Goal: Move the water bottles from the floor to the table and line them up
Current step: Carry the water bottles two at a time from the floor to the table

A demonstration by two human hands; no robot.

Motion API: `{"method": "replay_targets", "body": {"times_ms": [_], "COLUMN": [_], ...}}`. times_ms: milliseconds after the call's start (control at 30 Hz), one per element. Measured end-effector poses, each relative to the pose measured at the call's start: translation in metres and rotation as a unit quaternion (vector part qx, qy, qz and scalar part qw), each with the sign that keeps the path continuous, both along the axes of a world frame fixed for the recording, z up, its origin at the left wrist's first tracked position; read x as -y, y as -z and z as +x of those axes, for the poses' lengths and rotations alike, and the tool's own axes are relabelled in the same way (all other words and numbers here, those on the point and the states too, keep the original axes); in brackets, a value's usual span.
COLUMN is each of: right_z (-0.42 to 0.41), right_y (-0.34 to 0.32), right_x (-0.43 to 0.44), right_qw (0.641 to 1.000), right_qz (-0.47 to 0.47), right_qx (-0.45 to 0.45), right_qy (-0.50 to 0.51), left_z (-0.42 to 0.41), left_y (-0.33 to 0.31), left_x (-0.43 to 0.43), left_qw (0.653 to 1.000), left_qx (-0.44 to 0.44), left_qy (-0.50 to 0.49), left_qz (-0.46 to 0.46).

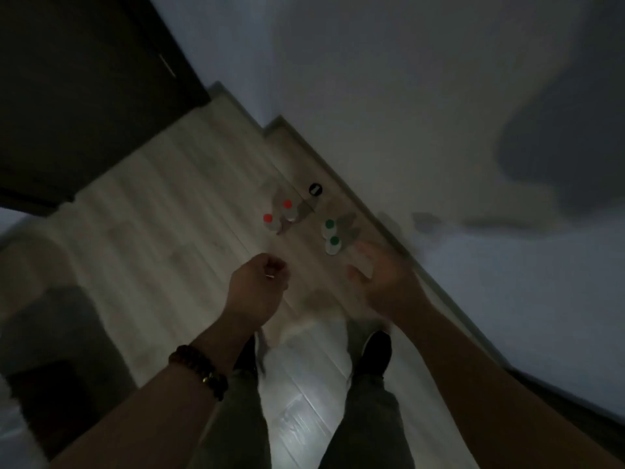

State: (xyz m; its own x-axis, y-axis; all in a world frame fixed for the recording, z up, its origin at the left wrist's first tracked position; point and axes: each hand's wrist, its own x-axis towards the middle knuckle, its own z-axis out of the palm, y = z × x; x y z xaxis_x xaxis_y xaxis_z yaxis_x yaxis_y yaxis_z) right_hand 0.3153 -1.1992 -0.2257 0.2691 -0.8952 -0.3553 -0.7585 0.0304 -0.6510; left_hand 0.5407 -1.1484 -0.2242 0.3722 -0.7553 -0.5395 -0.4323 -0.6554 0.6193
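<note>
Several clear water bottles stand on the wooden floor near the wall. Two have red caps, two have green caps, and one has a black cap. My left hand hovers above the floor just short of the red-capped pair, fingers curled in with nothing in them. My right hand is blurred, fingers spread, just right of the green-capped pair and touching none of them.
A white wall with a baseboard runs diagonally along the right. A dark door stands at the upper left. My legs and dark shoes are below the hands. A dim shape fills the lower left.
</note>
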Motion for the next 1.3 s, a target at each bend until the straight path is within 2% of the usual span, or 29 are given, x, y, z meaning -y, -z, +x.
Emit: {"method": "replay_targets", "body": {"times_ms": [100, 200, 300, 367, 433, 533, 633, 700, 767, 933, 1033, 1100, 1200, 1300], "right_z": [-0.009, -0.014, -0.021, -0.015, -0.012, 0.0, 0.01, 0.016, 0.023, 0.026, 0.025, 0.025, 0.021, 0.023], "right_y": [0.068, 0.142, 0.213, 0.316, 0.344, 0.428, 0.49, 0.516, 0.537, 0.563, 0.566, 0.565, 0.563, 0.563], "right_x": [0.013, 0.022, 0.028, 0.027, 0.036, 0.046, 0.055, 0.058, 0.064, 0.071, 0.08, 0.085, 0.086, 0.085], "right_qw": [0.997, 0.995, 0.999, 0.999, 0.999, 0.998, 0.99, 0.988, 0.986, 0.977, 0.973, 0.971, 0.974, 0.967], "right_qz": [-0.069, -0.077, -0.003, 0.033, 0.036, 0.013, -0.023, -0.078, -0.093, -0.146, -0.127, -0.092, -0.113, -0.115], "right_qx": [0.024, 0.054, 0.041, 0.01, 0.007, 0.041, 0.119, 0.113, 0.11, 0.133, 0.17, 0.194, 0.17, 0.197], "right_qy": [0.017, 0.02, 0.019, 0.012, 0.03, 0.043, 0.065, 0.074, 0.078, 0.081, 0.092, 0.103, 0.095, 0.112], "left_z": [-0.018, -0.022, -0.016, -0.007, 0.002, 0.022, 0.049, 0.068, 0.085, 0.105, 0.11, 0.113, 0.112, 0.111], "left_y": [0.053, 0.126, 0.185, 0.273, 0.297, 0.378, 0.437, 0.465, 0.488, 0.531, 0.543, 0.548, 0.555, 0.562], "left_x": [0.009, 0.018, 0.029, 0.031, 0.041, 0.05, 0.065, 0.076, 0.089, 0.125, 0.15, 0.163, 0.174, 0.171], "left_qw": [0.999, 1.0, 1.0, 1.0, 1.0, 0.999, 0.996, 0.99, 0.983, 0.977, 0.978, 0.974, 0.967, 0.96], "left_qx": [-0.017, -0.011, -0.01, 0.012, 0.019, 0.044, 0.077, 0.116, 0.134, 0.116, 0.067, 0.082, 0.087, 0.083], "left_qy": [-0.027, -0.024, -0.019, -0.001, 0.005, 0.0, -0.043, -0.074, -0.108, -0.137, -0.13, -0.112, -0.137, -0.171], "left_qz": [0.012, 0.011, 0.016, 0.01, 0.006, -0.008, -0.017, -0.043, -0.062, -0.118, -0.149, -0.179, -0.196, -0.207]}}
